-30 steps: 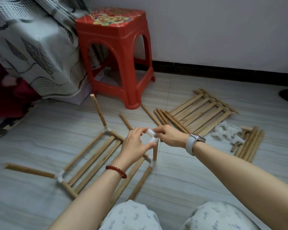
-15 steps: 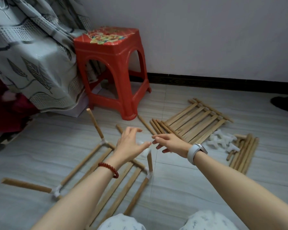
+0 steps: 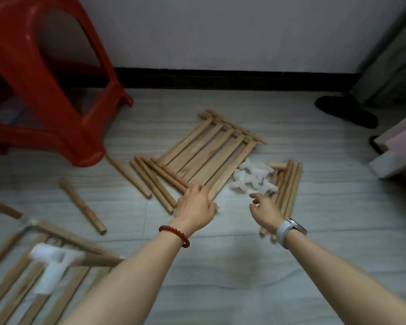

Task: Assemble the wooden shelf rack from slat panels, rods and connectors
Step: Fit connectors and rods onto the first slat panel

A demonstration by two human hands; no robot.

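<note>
Two bare hands are seen stretched over a tiled floor [image 3: 220, 266] strewn with shelf-rack parts. The left hand [image 3: 195, 207], a red bead bracelet [image 3: 174, 234] at its wrist, is laid at the near corner of a loose slat panel [image 3: 211, 156]; its fingers are curled over the panel's edge, though whether the wood is actually gripped cannot be told. The right hand [image 3: 264, 211], worn with a pale wristband [image 3: 288, 231], is held apart from the left, fingers loosely spread and holding nothing, just short of a heap of white connectors [image 3: 251, 179] at the panel's 4 o'clock. A bundle of rods [image 3: 288, 184] is laid just beyond the connectors. More loose rods [image 3: 148, 179] are spread at the panel's 8 o'clock. A partly built frame [image 3: 45, 266], blurred, with a white connector fitted, is seen at 7 o'clock of the view. A red plastic stool [image 3: 45, 90] is stood at 10 o'clock, a dark slipper [image 3: 345, 111] at 2 o'clock.
</note>
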